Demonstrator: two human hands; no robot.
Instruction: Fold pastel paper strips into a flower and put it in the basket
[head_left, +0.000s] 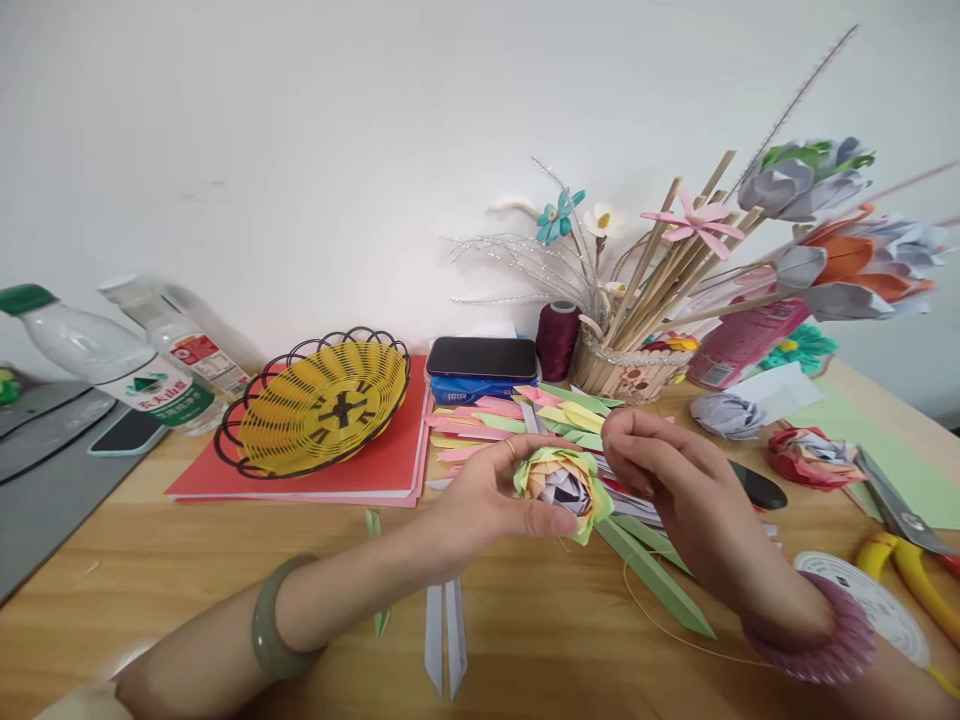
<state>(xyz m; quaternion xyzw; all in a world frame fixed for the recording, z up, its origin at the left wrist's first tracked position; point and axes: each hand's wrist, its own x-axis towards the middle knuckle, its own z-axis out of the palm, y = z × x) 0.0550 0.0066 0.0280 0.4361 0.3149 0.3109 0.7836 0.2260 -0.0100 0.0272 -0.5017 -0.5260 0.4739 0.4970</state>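
My left hand (499, 495) holds a folded paper flower (566, 488) by its side, thumb across the near edge. The flower has green outer petals, then peach ones, and a pale violet centre with a dark middle. Just right of the flower is my right hand (660, 465), its fingers pinched together; whatever they hold is too small to make out. A thin thread (660, 625) curves over the table below this hand. Behind and under both hands lie folded paper strips (495, 418) in pink, yellow, green and pale violet.
A yellow basket (330, 405) sits on red paper (206, 468) at left, near bottles (142, 370). Behind the strips are a phone (481, 358) and a dark red thread spool (557, 340). At right stand a flower pot (630, 368), paper flowers (814, 457), scissors (904, 520) and a white reel (862, 605).
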